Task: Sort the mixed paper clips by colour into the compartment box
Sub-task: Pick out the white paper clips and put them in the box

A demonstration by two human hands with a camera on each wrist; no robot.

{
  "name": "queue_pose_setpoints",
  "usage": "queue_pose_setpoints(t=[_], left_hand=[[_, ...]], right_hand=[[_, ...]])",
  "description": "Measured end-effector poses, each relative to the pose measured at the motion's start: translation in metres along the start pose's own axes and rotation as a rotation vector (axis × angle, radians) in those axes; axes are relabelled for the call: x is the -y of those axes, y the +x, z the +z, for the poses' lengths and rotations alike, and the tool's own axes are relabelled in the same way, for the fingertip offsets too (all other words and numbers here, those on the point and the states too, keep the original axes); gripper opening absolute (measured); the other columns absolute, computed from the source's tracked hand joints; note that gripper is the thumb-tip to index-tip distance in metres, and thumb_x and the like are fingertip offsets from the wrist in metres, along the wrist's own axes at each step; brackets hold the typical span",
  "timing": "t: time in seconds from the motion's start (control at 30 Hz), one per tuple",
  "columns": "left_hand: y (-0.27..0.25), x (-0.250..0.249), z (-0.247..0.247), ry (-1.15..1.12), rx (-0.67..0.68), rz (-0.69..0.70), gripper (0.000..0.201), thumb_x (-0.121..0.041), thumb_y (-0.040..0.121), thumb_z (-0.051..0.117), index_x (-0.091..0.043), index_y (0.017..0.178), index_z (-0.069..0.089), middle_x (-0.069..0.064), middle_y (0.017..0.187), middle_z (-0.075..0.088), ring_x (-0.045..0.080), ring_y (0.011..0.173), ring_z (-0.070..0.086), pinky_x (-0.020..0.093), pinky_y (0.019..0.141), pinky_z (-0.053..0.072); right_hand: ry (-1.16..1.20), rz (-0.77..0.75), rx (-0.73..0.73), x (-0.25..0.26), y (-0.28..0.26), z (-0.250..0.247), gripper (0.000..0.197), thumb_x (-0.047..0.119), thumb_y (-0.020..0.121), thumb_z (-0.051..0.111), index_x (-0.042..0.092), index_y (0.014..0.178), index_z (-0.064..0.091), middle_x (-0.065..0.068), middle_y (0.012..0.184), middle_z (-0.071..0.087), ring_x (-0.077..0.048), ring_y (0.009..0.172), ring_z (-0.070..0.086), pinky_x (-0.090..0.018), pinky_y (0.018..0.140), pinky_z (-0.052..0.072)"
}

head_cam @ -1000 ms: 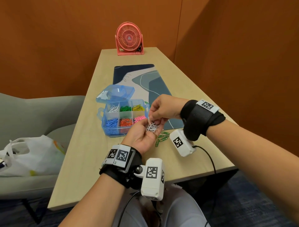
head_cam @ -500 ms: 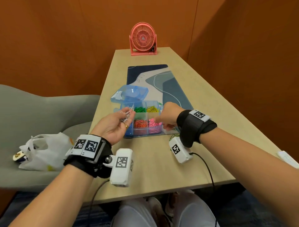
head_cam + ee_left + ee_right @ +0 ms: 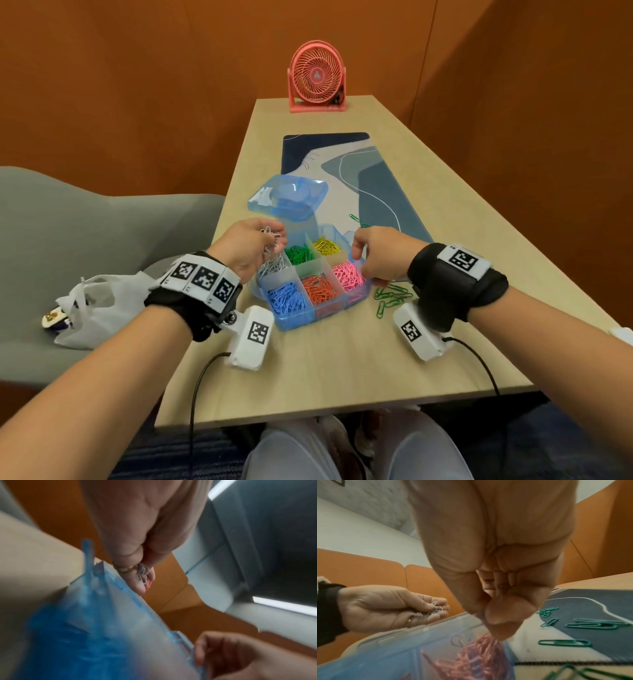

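Note:
The blue compartment box [image 3: 298, 322] stands open on the table, each compartment holding clips of one colour. My left hand [image 3: 253, 243] hovers over its back-left compartment, fingers curled round a bunch of white paper clips [image 3: 272, 236]; the left wrist view shows the same clips [image 3: 143, 577] against the fingers. My right hand [image 3: 376, 257] grips the box's right side beside the pink clips [image 3: 347, 274], its fingers curled at the rim [image 3: 231, 655]. Several loose green clips [image 3: 390, 298] lie on the table right of the box and appear again on the mat [image 3: 565, 643].
The box's lid [image 3: 287, 195] stands raised behind it. A patterned mat [image 3: 342, 164] runs toward a pink fan [image 3: 317, 82] at the table's far end. A grey chair [image 3: 68, 240] with a white plastic bag [image 3: 92, 308] is on the left.
My left hand carried the white clips from the table's middle to above the back-left compartment. My right hand left the clips and took hold of the box's right side.

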State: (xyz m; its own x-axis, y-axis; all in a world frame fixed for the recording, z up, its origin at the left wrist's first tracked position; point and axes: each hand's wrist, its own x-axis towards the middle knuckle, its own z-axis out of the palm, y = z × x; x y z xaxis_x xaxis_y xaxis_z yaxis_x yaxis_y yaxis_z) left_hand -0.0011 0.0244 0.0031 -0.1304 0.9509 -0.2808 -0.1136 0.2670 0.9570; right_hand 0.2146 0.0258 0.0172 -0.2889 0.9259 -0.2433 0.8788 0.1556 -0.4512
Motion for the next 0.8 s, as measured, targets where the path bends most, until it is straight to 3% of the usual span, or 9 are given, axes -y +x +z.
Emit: queue_pose_setpoints(t=[0.13,0.23,0.37,0.5,0.57,0.7,0.8], left_hand=[[-0.006,0.004,-0.001,0.372,0.017,0.047,0.021,0.011,0.091,0.047,-0.007,0.094,0.059,0.011,0.093,0.061,0.015,0.074,0.055,0.020,0.064,0.046],[-0.009,0.002,-0.001,0.481,0.046,0.084,0.019,0.006,0.090,0.052,-0.006,0.102,0.059,0.012,0.101,0.060,0.011,0.068,0.050,0.020,0.064,0.043],[-0.011,0.002,-0.002,0.517,0.088,0.089,0.021,-0.001,0.092,0.052,-0.005,0.112,0.060,0.007,0.103,0.060,0.012,0.084,0.053,0.017,0.067,0.041],[-0.015,0.001,-0.002,0.483,0.072,0.085,0.018,-0.008,0.096,0.048,-0.011,0.109,0.061,0.012,0.114,0.061,0.020,0.105,0.055,0.026,0.083,0.042],[-0.016,0.000,-0.003,0.499,0.050,0.094,0.022,-0.011,0.097,0.047,-0.009,0.115,0.060,0.012,0.119,0.060,0.022,0.112,0.054,0.027,0.084,0.042],[-0.020,-0.003,-0.007,0.713,0.016,0.172,0.027,-0.013,0.095,0.051,-0.009,0.121,0.059,0.009,0.115,0.062,0.016,0.097,0.056,0.026,0.081,0.046],[-0.022,-0.007,-0.009,0.897,0.021,0.238,0.024,-0.012,0.094,0.053,-0.011,0.116,0.062,0.003,0.107,0.062,0.012,0.089,0.054,0.024,0.081,0.043]], right_hand=[[0.006,-0.023,0.027,-0.002,-0.004,0.001,0.021,-0.002,0.082,0.053,0.016,0.091,0.052,-0.003,0.070,0.060,-0.017,0.052,0.060,-0.024,0.048,0.050],[0.030,-0.024,0.036,-0.003,-0.004,0.001,0.020,-0.001,0.084,0.054,0.018,0.091,0.053,-0.004,0.073,0.060,-0.016,0.052,0.060,-0.022,0.046,0.050],[0.056,-0.018,0.044,-0.004,-0.004,0.001,0.020,0.000,0.085,0.055,0.018,0.091,0.053,-0.005,0.075,0.062,-0.019,0.056,0.063,-0.025,0.051,0.053],[0.072,-0.014,0.038,-0.005,-0.002,0.001,0.021,-0.001,0.085,0.056,0.019,0.090,0.052,-0.006,0.075,0.062,-0.021,0.059,0.064,-0.028,0.056,0.056],[0.071,-0.013,0.039,-0.006,-0.001,0.001,0.022,-0.001,0.085,0.056,0.020,0.089,0.052,-0.007,0.077,0.063,-0.021,0.061,0.064,-0.030,0.058,0.057],[0.074,-0.013,0.038,-0.006,0.000,0.002,0.021,-0.001,0.086,0.055,0.020,0.089,0.052,-0.007,0.078,0.063,-0.021,0.060,0.064,-0.030,0.058,0.057],[0.073,-0.015,0.032,-0.006,0.000,0.003,0.020,0.000,0.086,0.055,0.020,0.089,0.051,-0.006,0.078,0.063,-0.019,0.058,0.064,-0.027,0.054,0.055]])
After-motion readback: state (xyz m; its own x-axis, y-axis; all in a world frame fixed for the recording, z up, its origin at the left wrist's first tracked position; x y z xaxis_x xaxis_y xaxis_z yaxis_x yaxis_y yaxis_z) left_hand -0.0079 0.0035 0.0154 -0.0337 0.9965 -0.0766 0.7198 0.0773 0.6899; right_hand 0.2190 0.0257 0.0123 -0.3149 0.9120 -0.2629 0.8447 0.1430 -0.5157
